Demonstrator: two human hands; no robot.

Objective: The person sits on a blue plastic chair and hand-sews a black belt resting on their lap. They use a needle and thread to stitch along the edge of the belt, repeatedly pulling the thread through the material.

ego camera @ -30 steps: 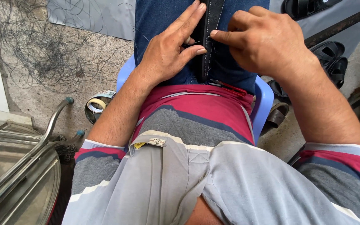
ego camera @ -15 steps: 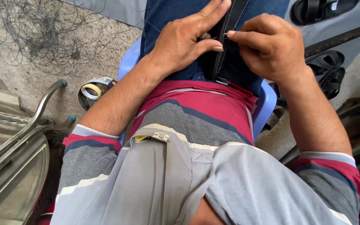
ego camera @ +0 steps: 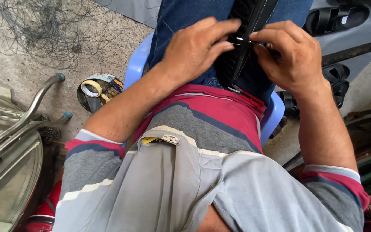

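Note:
I sit on a light blue plastic chair in blue jeans, with a black strap lying across my lap. My left hand lies flat on my thigh, its fingertips pressing the strap's left edge. My right hand pinches the strap from the right, thumb and forefinger closed around a small thin metal item that I cannot make out. The two hands nearly touch over the strap. A black padded piece lies under the strap between my thighs.
A tin holding a roll of tape sits on the concrete floor left of the chair. Metal tubing and a steel surface stand at the left. Black sandals lie at the upper right. Tangled thin wire covers the floor upper left.
My view has shifted down and left, so the hands sit higher in frame. My left fingers curled from flat onto the strap's edge; my right hand stays pinched on it.

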